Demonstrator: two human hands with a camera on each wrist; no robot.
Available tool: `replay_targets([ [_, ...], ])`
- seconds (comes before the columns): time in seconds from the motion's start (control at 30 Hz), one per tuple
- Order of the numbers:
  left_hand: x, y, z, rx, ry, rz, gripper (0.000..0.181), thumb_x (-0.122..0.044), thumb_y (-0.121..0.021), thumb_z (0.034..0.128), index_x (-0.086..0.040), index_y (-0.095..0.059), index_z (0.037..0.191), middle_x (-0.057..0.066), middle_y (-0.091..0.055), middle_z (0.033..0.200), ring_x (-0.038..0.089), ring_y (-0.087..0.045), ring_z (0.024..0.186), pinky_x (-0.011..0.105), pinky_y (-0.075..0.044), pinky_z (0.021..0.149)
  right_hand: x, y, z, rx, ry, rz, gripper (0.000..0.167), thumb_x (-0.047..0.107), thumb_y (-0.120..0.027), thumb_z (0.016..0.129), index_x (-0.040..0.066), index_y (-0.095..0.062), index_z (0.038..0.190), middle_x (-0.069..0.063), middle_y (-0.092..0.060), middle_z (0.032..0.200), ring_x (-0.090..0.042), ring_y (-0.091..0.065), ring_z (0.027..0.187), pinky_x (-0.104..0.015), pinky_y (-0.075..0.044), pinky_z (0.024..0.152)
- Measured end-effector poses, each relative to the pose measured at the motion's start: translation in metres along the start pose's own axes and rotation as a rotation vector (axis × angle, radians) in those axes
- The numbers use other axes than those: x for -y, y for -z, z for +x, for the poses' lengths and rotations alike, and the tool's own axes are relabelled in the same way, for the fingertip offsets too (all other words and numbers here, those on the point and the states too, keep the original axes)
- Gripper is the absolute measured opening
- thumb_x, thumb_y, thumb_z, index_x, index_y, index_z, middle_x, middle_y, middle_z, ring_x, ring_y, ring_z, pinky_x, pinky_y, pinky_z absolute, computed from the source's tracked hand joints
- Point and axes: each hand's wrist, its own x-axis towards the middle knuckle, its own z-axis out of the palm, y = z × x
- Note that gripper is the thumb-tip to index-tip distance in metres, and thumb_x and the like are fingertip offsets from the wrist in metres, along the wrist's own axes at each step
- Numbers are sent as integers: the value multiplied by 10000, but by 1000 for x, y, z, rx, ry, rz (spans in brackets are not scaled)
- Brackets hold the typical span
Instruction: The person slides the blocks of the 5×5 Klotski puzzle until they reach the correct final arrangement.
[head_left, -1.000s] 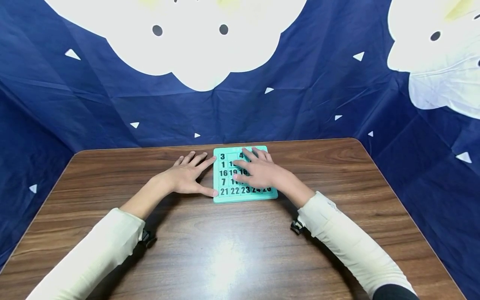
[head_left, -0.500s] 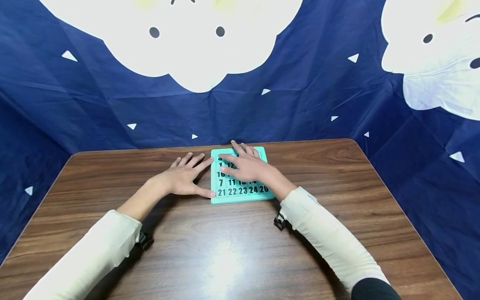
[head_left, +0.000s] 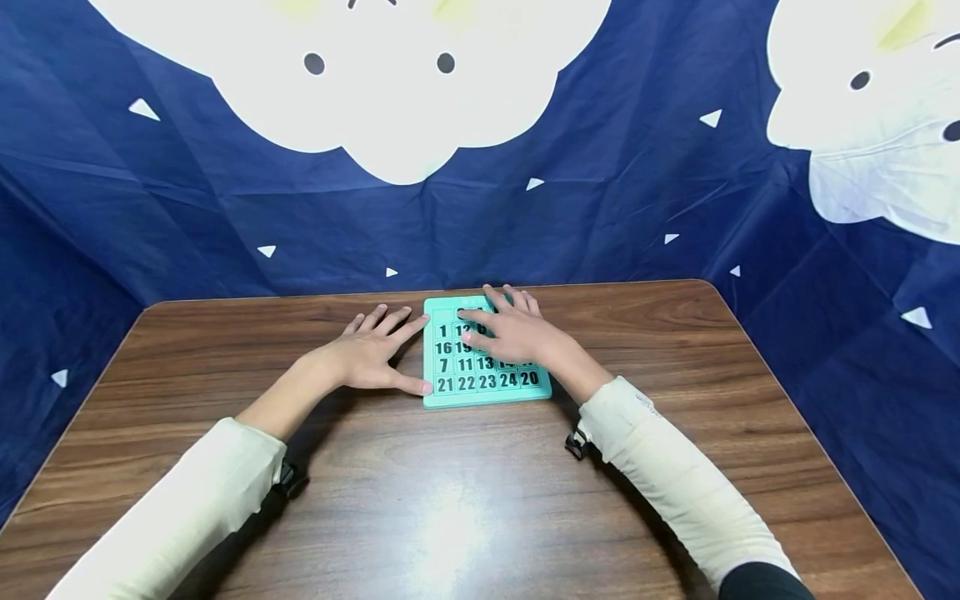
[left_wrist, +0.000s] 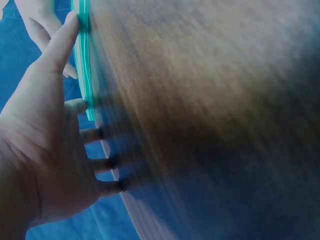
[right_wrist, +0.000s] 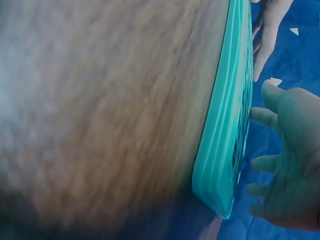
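A turquoise number slide puzzle point(head_left: 487, 383) lies flat near the table's far edge, its black-numbered tiles facing up. My left hand point(head_left: 367, 357) is spread beside it, with thumb and index fingertip at the board's left edge. Above the tiles my right hand point(head_left: 517, 337) reaches in from the right, index fingertip on the top row by a partly covered number. The top-left slot point(head_left: 442, 314) shows no number. Several tiles at upper right are hidden under the right hand. In the right wrist view the board's thick side point(right_wrist: 220, 135) shows beside the right hand's extended fingers point(right_wrist: 265, 162).
The brown wood-grain table point(head_left: 442, 500) has rounded far corners and a bright light reflection in front. A dark blue cloth point(head_left: 300, 208) with white cloud shapes hangs right behind the far edge. Black straps point(head_left: 288, 481) sit at the wrists.
The right hand moved left and away across the board, then slightly back right. The number 3, earlier in the top-left slot, now appears one slot right under the index fingertip. The left hand stays put.
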Motion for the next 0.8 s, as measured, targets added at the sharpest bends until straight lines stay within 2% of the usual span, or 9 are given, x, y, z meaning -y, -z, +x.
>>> replay_targets([
  [0.1,0,0,0,2,2,-2,1321,-973,-661,857,-356,-31,1841,117,-7,1932,530,65,1763,790,15,1383,3,0,-3,-3,35,-1,635,661,-416,1178,399,-425,1755,-127,-75,1927,-475,-16,1782,-718,-36,1421],
  [0.27,-1,1,-1,2,-4,-7,1309,-969,-654,867,-350,-37,1842,129,-10,1930,542,67,1759,796,19,1379,12,-3,-6,41,83,-25,631,695,-407,1167,438,-434,1743,-117,-44,1929,-487,-7,1779,-723,-43,1418],
  [0.37,-1,1,-1,-2,-7,-5,1299,-962,-651,876,-341,-45,1843,144,-19,1928,555,55,1754,804,9,1374,16,-3,-5,56,69,-49,639,713,-397,1160,472,-392,1752,-109,-14,1931,-481,19,1781,-712,-29,1423],
  [0.57,-2,2,0,3,-4,5,1292,-953,-654,883,-334,-52,1844,141,-22,1928,546,48,1758,796,1,1381,17,-3,4,34,21,-80,648,725,-387,1156,494,-353,1761,-110,-23,1931,-481,23,1781,-700,-17,1429],
  [0.8,-2,3,0,20,3,4,1301,-963,-648,877,-342,-36,1842,123,-8,1931,536,65,1761,788,12,1384,16,-1,10,22,1,-32,664,710,-395,1162,454,-349,1773,-100,-26,1932,-458,31,1787,-688,-6,1434],
])
